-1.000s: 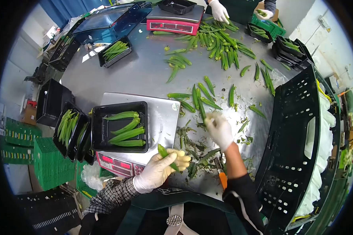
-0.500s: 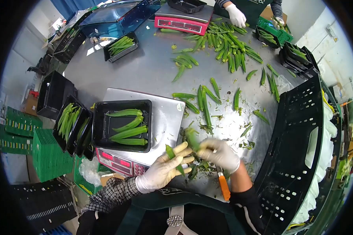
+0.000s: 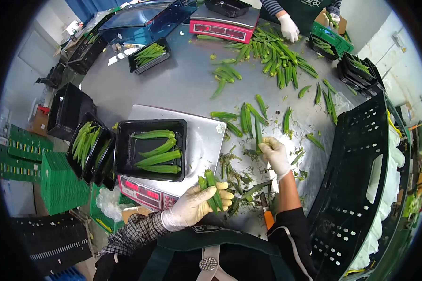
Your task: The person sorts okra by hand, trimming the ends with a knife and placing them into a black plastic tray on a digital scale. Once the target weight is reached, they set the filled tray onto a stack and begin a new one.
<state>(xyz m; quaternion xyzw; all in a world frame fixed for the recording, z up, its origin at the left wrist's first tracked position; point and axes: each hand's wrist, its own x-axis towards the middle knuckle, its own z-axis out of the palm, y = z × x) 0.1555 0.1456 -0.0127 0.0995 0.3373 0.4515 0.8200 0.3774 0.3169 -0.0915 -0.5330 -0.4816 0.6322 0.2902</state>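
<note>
My gloved left hand (image 3: 192, 206) is closed around two okra pods (image 3: 211, 189), in front of the near scale (image 3: 206, 136). Further right, my gloved right hand (image 3: 275, 155) pinches the lower end of another okra pod (image 3: 258, 134), which points away from me. On the scale rests a black tray (image 3: 122, 161) with several okra pods spaced apart in it. Below my right hand lies an orange-handled knife (image 3: 268, 218), its blade partly among dark green trimmings (image 3: 241, 187).
A tall black crate (image 3: 356, 187) stands along the right side. Filled black trays (image 3: 82, 147) lean at the left. Across the table are an okra pile (image 3: 276, 54), a second red scale (image 3: 220, 30) and a co-worker's gloved hand (image 3: 289, 28).
A second okra pod is now in my left hand. My right hand has moved up and right and grips a pod from the table. The view has shifted slightly.
</note>
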